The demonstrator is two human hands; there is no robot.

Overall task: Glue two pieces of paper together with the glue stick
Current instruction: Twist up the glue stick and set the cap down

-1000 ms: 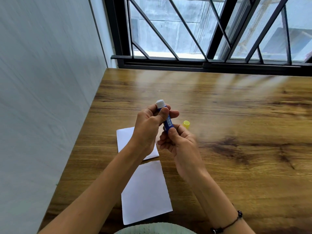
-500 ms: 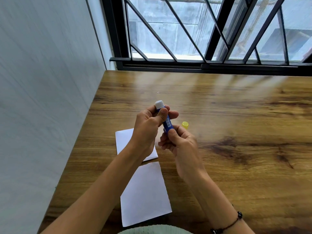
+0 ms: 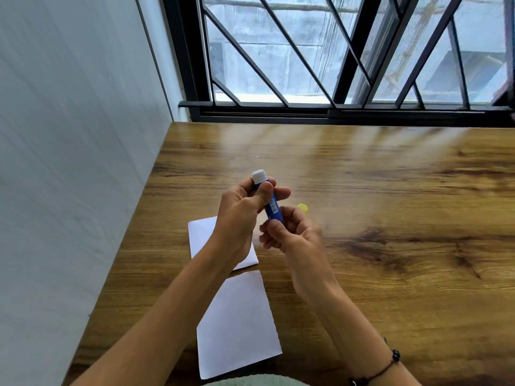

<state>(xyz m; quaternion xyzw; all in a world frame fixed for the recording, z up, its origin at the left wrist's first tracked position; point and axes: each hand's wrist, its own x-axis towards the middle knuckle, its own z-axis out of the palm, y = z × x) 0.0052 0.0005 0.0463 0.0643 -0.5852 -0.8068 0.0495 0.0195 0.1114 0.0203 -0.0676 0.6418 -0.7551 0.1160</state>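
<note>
Two hands on one blue glue stick [image 3: 272, 208], raised above the wooden table [image 3: 362, 218], white glue end up and tilted away toward the window. Left hand [image 3: 242, 215] wrapped round the upper barrel, thumb pressed on the near side just below the white glue tip [image 3: 258, 175], fingers curled behind. Right hand [image 3: 295, 235] pinching the lower end of the stick, thumb and fingertips closed on its base. Yellow cap [image 3: 303, 208] off, lying on the table just right of the stick, partly hidden behind the right-hand fingers. Two white paper sheets below the stick: far sheet [image 3: 200, 235] partly covered by the left wrist, near sheet [image 3: 237, 324] toward the body, edges almost touching, a thin strip of wood between. Dark beaded cord bracelet [image 3: 390, 363] on the right wrist. Black-framed window [image 3: 334, 107] with diagonal bars beyond the table's far edge; pale wall [image 3: 69, 135] left of the stick.
</note>
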